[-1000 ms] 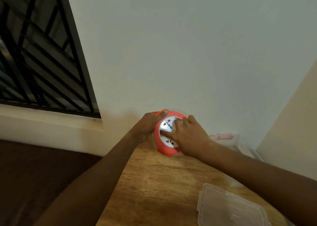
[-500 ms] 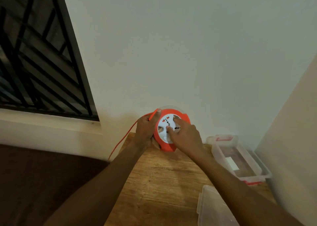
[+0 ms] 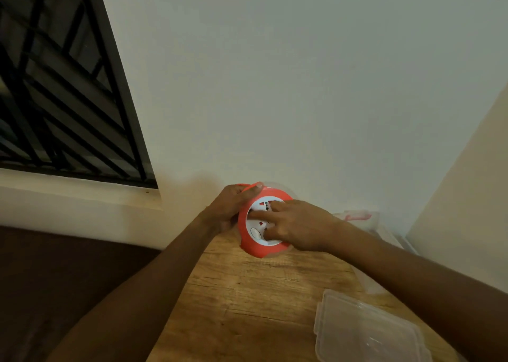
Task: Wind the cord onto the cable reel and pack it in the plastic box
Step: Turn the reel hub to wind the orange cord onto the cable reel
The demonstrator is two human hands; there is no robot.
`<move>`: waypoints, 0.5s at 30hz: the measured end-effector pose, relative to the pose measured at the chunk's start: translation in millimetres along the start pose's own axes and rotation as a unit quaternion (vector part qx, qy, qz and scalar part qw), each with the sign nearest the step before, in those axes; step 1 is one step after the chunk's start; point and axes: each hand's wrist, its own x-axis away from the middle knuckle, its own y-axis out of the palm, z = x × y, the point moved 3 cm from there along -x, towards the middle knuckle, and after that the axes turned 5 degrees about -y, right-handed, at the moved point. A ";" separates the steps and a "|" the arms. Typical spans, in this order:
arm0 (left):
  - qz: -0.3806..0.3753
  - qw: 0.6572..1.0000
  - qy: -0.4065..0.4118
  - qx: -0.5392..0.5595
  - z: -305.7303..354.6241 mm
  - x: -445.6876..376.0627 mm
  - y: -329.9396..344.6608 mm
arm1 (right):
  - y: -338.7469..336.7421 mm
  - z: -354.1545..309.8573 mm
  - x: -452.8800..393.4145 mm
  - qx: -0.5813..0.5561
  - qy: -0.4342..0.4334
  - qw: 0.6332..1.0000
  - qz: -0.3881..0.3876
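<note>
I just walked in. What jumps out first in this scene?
The bright orange cable reel at the far edge of the wooden table, by the wall. The left hand grips its side while the right hand presses its white socket face. A clear plastic lid lies at the table's near right.

One reel (image 3: 264,221), one lid (image 3: 365,331), two hands (image 3: 231,207)

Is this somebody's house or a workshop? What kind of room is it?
Probably a room in a home. A small wooden table stands in a corner of plain painted walls, beside a window with black metal bars, and a clear plastic food-box lid lies on it.
</note>
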 end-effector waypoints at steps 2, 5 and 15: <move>-0.023 1.000 -0.009 -0.020 0.2 0.7 2.0 | 1.6 -4.9 -1.1 0.037 -0.025 0.999 -0.027; -0.027 0.999 -0.015 -0.029 0.3 1.1 -0.6 | 2.8 -10.7 -2.3 0.059 0.008 0.996 -0.068; 0.009 0.999 -0.016 -0.045 -5.6 3.8 -6.3 | 0.7 -23.9 -25.0 0.140 0.030 0.980 -0.141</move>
